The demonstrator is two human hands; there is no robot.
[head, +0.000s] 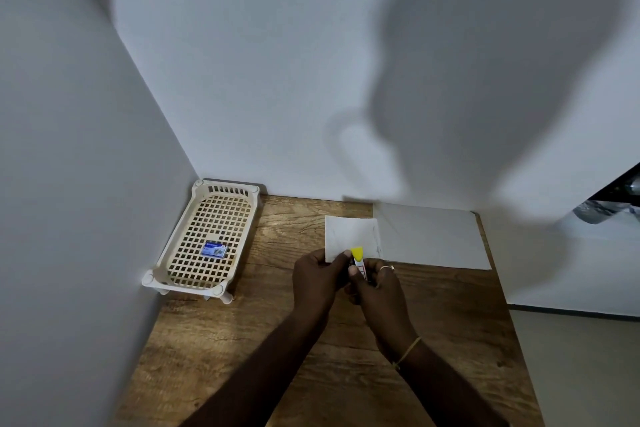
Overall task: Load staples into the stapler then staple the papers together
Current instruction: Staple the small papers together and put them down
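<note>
Wooden table [242, 340]: right hand [382, 291] grips the stapler [357, 258], pointing up-frame onto the small papers [351, 234] pinched by left hand [317, 279].

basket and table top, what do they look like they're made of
Basket: seems moulded plastic, cream, slightly glossy, judging by its regular grid of square holes and rounded corner posts. Table: wood or a wood-look laminate, matte brown; grain streaks and knots show, but whether it is solid wood cannot be told.
</note>
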